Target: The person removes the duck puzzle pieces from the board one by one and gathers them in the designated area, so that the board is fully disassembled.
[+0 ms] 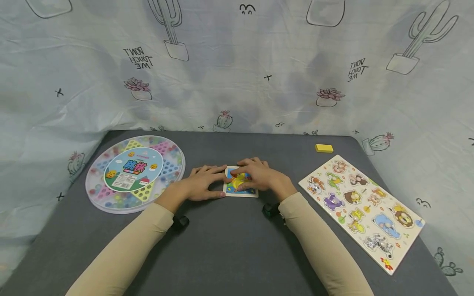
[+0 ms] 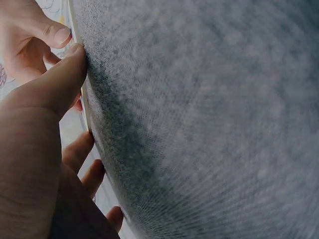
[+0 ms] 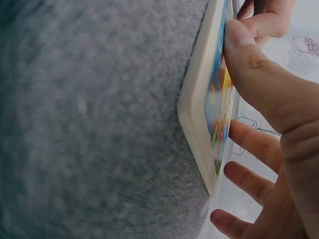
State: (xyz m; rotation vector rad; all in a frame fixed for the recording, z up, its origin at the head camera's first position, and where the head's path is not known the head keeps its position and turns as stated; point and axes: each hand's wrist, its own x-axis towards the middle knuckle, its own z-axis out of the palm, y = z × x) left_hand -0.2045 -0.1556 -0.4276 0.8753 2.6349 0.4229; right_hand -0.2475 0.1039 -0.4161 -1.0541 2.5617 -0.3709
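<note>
A small jigsaw puzzle board (image 1: 252, 194) with a pale rim, a blue picture and a yellow shape lies on the dark table. At its left edge rests my left hand (image 1: 205, 181), fingers spread, with the index finger and thumb touching the edge. My right hand (image 1: 259, 174) reaches over the board from the right and covers part of the picture. Its thumb (image 3: 241, 37) presses on the picture, beside the index fingertip on the yellow shape. The other right fingers extend past the board's far edge. In the left wrist view, the left thumb (image 2: 70, 74) lies against the thin board edge.
To the left sits a round Chinese checkers set (image 1: 174, 181) in a clear case. A larger wooden animal puzzle board (image 1: 355, 242) lies at the right, with a yellow block (image 1: 324, 148) behind it. A printed curtain (image 1: 237, 82) hangs behind the grey table (image 1: 229, 250).
</note>
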